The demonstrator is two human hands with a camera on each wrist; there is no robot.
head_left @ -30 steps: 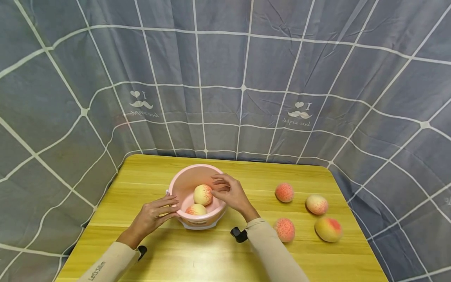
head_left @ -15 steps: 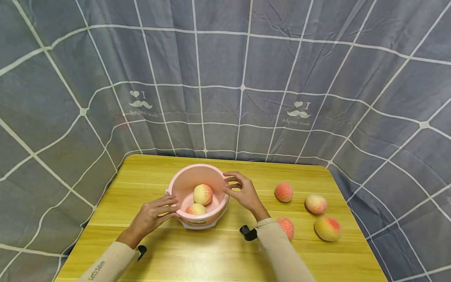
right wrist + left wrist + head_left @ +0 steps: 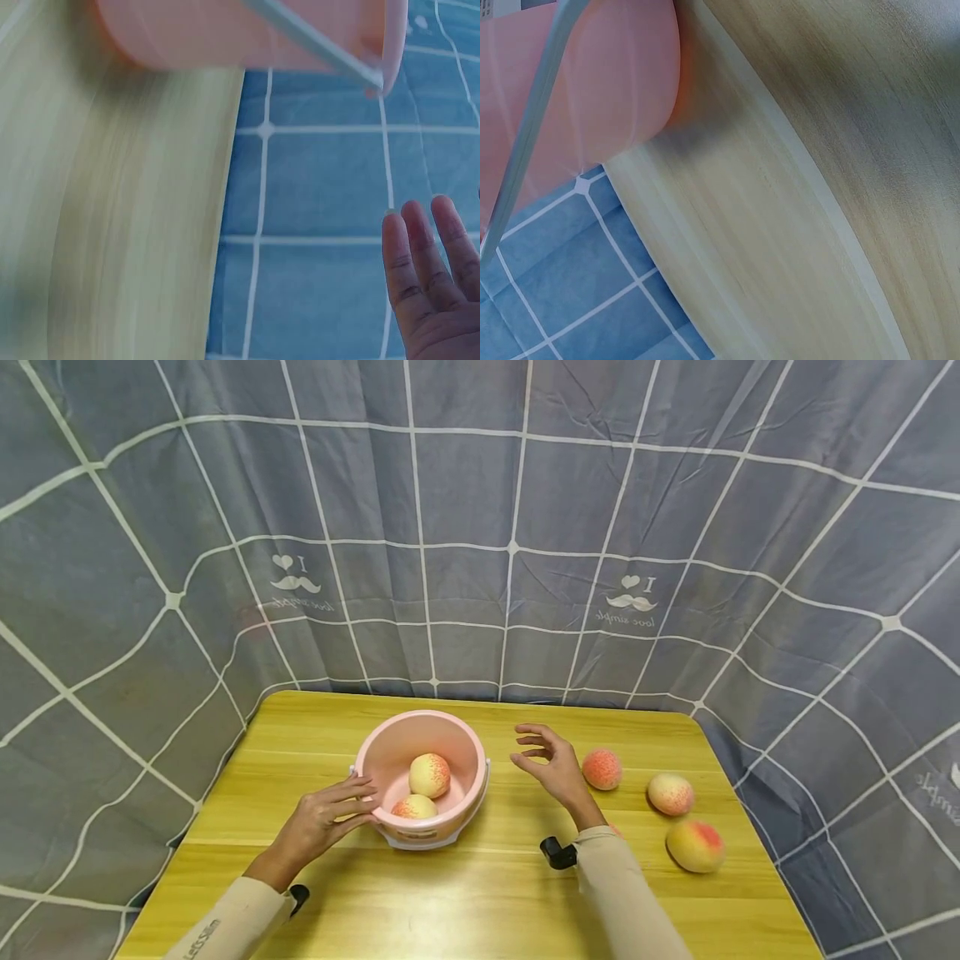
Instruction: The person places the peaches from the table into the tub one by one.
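A pink bucket [image 3: 465, 735] stands on the table, tilted toward me in the head view, with two speckled peaches [image 3: 430, 775] inside. My left hand [image 3: 318, 822] grips its left rim, fingers over the edge and thumb outside. That hand is out of sight in the left wrist view, where the bucket wall [image 3: 615, 82] and its pale handle [image 3: 536, 127] show. My right hand [image 3: 553, 766] hangs between the bucket and a red peach [image 3: 602, 769], fingers loosely bent and holding nothing. In the right wrist view its fingers [image 3: 431, 259] are spread below the bucket.
Right of my right hand lie a pale peach [image 3: 671, 794] and a yellow one with a red patch [image 3: 696, 847]. Another red peach is mostly hidden behind my right sleeve [image 3: 622, 877]. A grey checked curtain [image 3: 472, 568] surrounds the wooden table [image 3: 450, 910].
My right hand has come out of the bucket and moved right, past the rim, toward the loose peaches. My left hand stays on the rim; the two peaches inside have not moved.
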